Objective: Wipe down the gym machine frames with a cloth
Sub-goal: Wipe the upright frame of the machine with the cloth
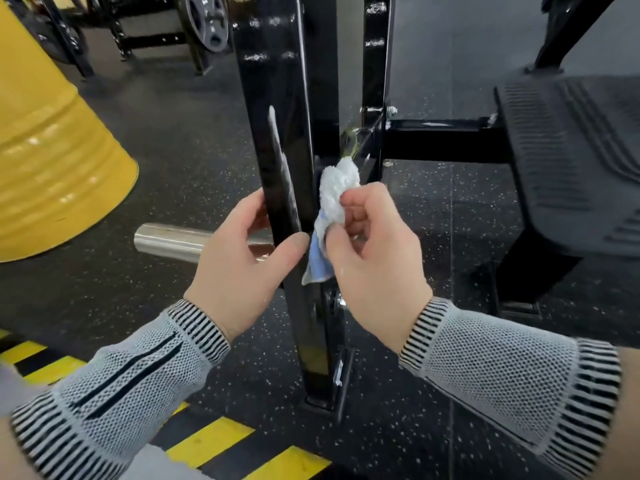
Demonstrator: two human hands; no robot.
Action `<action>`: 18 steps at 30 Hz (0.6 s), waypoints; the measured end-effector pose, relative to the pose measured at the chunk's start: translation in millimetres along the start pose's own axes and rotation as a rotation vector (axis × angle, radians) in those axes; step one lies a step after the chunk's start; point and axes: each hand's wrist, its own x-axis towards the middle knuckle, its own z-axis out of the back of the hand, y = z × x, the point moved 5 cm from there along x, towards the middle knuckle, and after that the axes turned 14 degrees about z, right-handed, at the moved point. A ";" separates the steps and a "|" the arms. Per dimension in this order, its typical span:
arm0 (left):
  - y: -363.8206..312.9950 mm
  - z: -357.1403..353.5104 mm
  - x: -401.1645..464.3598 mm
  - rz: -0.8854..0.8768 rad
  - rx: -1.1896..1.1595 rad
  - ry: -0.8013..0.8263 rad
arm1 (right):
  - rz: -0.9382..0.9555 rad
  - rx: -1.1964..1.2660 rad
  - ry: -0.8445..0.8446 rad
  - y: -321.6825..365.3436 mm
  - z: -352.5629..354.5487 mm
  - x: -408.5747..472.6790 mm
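A glossy black upright post (pixel 277 109) of the gym machine frame rises through the middle of the view from a foot plate on the floor. My left hand (pixel 239 261) grips the post from the left, thumb across its front edge. My right hand (pixel 374 258) holds a crumpled white and pale blue cloth (pixel 334 199) and presses it against the post's right side. The cloth's lower corner hangs beside the post.
A yellow drum (pixel 52 161) stands at the left. A chrome bar end (pixel 166 239) sticks out behind the post. A black horizontal crossbar (pixel 440 140) leads right to a ribbed black footplate (pixel 575 161). Yellow and black hazard stripes (pixel 207 441) mark the speckled rubber floor.
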 end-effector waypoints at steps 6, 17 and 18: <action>6.7 -3.7 -16.5 -0.022 0.054 -0.054 | -0.073 -0.051 0.130 -17.5 -5.9 -32.1; 30.2 -10.1 -51.1 0.102 -0.067 -0.048 | -0.455 0.049 0.045 -60.6 -8.0 -26.6; 34.0 -11.6 -53.7 0.111 -0.065 -0.036 | -0.464 0.055 0.043 -60.1 -8.2 -28.4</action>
